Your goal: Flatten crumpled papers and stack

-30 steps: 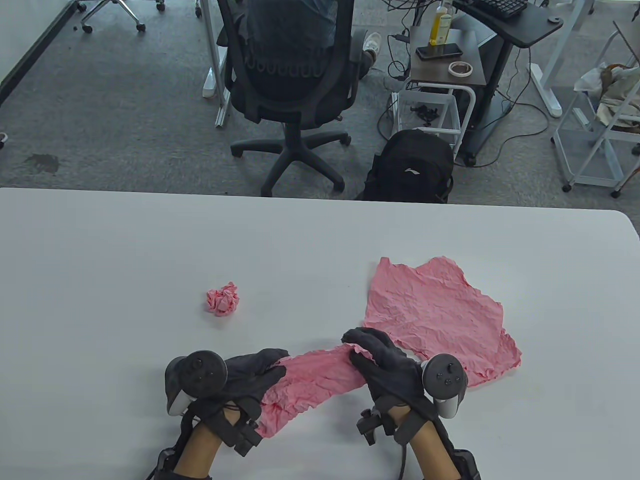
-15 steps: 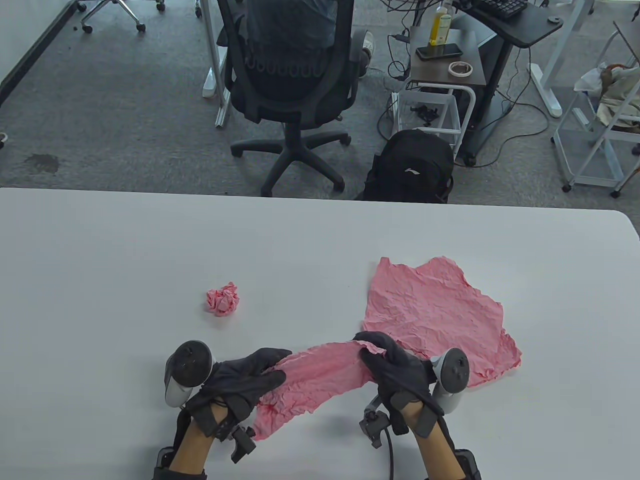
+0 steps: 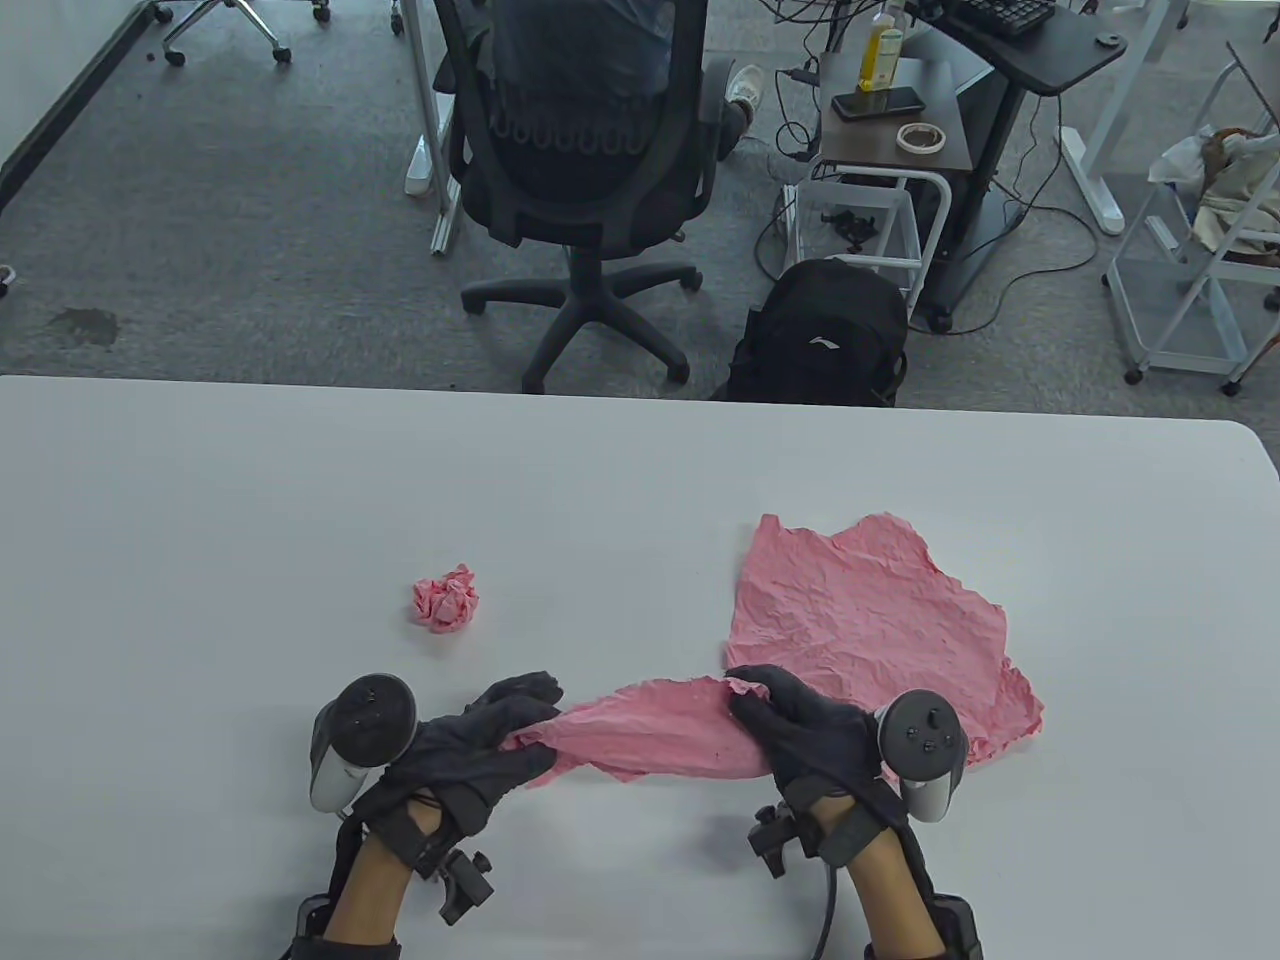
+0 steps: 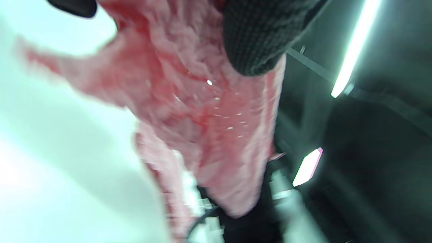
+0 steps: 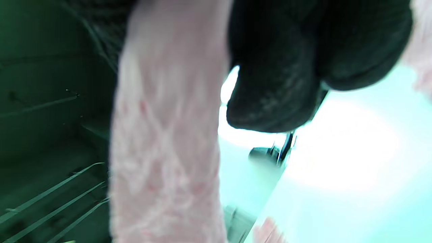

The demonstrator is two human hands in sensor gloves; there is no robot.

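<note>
A pink paper sheet (image 3: 655,735) was held stretched between both hands near the near edge of the white table (image 3: 200,520), lifted off the surface. Its left end was gripped by the left hand (image 3: 480,745), fingers closed around the paper. Its right end was gripped by the right hand (image 3: 800,725), fingers curled over the edge. The hands were kept apart, the sheet spanning the gap as a narrow, bunched band. In the left wrist view the paper (image 4: 202,118) was seen hanging below a dark gloved fingertip (image 4: 260,40), blurred. In the right wrist view a pale pink strip (image 5: 168,135) was seen beside dark gloved fingers (image 5: 276,84), also blurred.

A flattened pink sheet (image 3: 880,620) was laid on the table, right of centre, just beyond the right hand. A crumpled pink ball (image 3: 446,598) was left further left, well apart from both sheets.
</note>
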